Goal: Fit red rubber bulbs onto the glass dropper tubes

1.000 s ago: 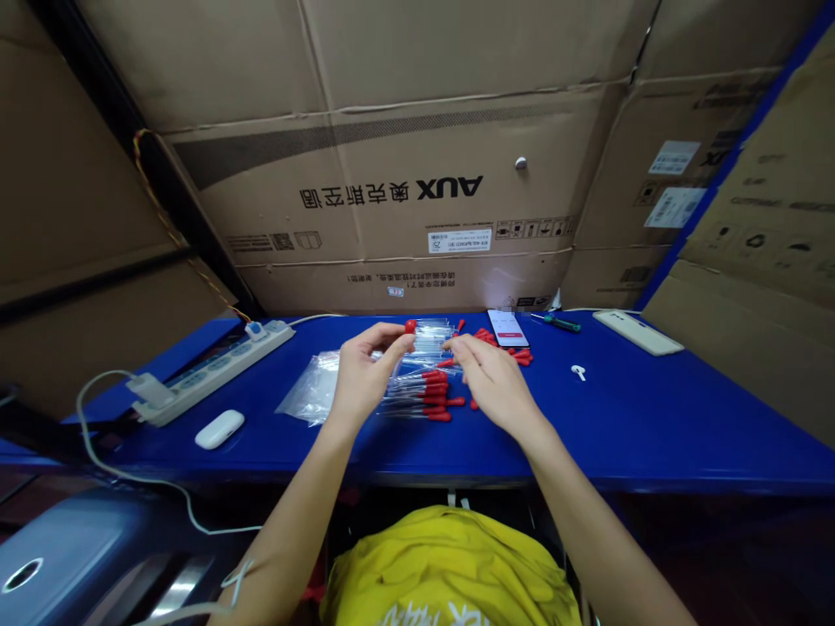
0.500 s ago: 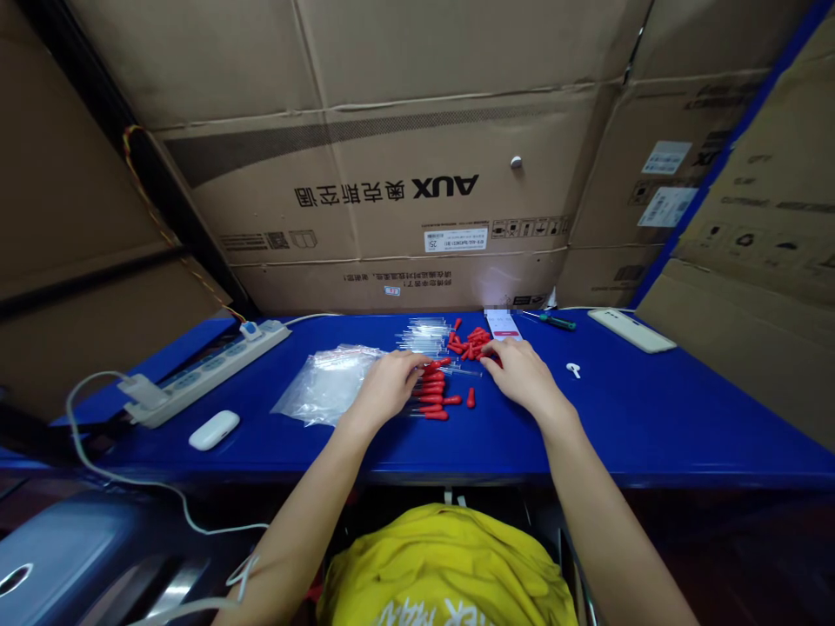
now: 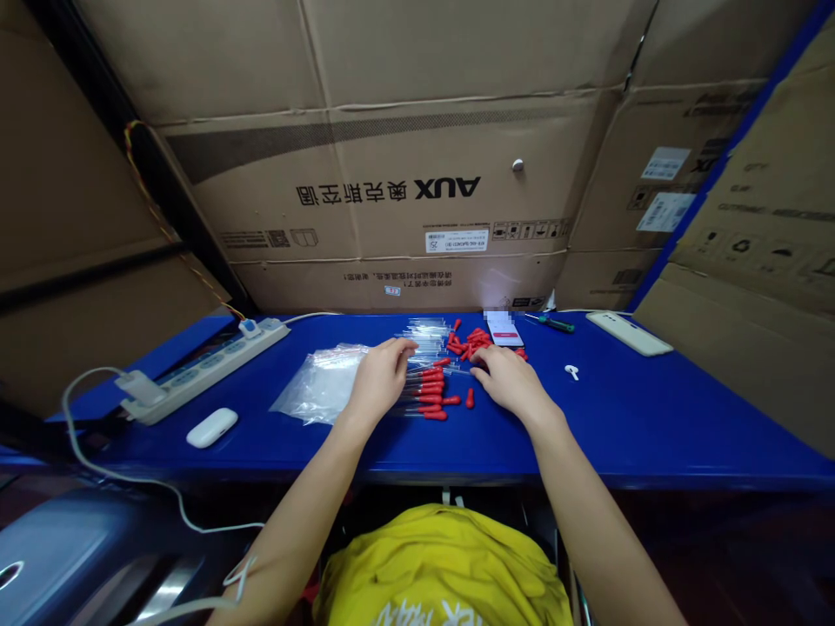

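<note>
My left hand (image 3: 380, 376) hovers beside a pile of thin clear glass tubes (image 3: 427, 335); its fingers are bent and apart, and I see nothing held in them. Just below, several finished droppers (image 3: 431, 389) lie in a row, with red rubber bulbs to the right and their tubes partly behind my left hand. My right hand (image 3: 512, 381) is next to a heap of loose red rubber bulbs (image 3: 475, 341), thumb and fingertips apart. A glass tube (image 3: 460, 371) lies with its end close to that thumb. One single red bulb (image 3: 470, 398) rests between the hands.
A clear plastic bag (image 3: 317, 387) lies left of my left hand. Behind the bulbs is a lit phone (image 3: 504, 330), with a green screwdriver (image 3: 554, 323), a white earbud (image 3: 572, 372) and another phone (image 3: 630, 334) to the right. A power strip (image 3: 209, 369) and earbud case (image 3: 212, 428) stand left.
My left hand has moved slightly left and up, away from the droppers' bulbs toward the glass tubes. My right hand has shifted a little left and down, uncovering bulbs by the phone.
</note>
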`<action>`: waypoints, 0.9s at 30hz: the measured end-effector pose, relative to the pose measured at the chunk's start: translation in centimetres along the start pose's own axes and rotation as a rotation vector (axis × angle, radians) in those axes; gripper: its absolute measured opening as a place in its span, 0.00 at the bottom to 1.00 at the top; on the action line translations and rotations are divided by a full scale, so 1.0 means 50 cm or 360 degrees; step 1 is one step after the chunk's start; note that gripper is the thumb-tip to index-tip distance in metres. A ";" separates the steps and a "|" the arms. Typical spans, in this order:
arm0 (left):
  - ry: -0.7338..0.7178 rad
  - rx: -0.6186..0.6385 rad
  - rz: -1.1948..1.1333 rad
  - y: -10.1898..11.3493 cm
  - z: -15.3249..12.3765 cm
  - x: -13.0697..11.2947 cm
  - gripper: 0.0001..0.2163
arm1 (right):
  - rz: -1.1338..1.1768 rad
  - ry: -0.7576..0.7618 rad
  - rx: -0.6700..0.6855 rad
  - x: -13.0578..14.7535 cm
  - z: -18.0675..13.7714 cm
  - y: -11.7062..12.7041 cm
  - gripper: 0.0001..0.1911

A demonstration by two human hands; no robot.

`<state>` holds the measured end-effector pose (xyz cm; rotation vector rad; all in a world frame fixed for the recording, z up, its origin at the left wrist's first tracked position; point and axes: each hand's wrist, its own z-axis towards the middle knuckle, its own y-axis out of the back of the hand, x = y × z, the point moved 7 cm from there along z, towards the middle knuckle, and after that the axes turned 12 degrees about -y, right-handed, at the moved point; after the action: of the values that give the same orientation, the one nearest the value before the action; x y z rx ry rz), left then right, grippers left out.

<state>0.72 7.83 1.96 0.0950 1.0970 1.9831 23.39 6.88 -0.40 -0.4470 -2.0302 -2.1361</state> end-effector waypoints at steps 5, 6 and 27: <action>0.0153 -0.0252 -0.0054 0.026 -0.001 0.011 0.11 | -0.0102 -0.0058 0.0003 0.007 -0.007 -0.009 0.09; 0.0176 -0.0307 -0.0074 0.033 -0.002 0.011 0.11 | -0.0120 -0.0062 -0.0007 0.008 -0.009 -0.009 0.09; -0.0340 -0.0188 -0.0302 0.049 0.009 -0.116 0.14 | 0.1797 0.0312 0.0037 0.019 -0.036 0.098 0.16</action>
<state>3.08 3.40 5.81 0.1315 0.8199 1.8160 23.87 4.87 4.48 -1.0125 -1.1808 -1.3550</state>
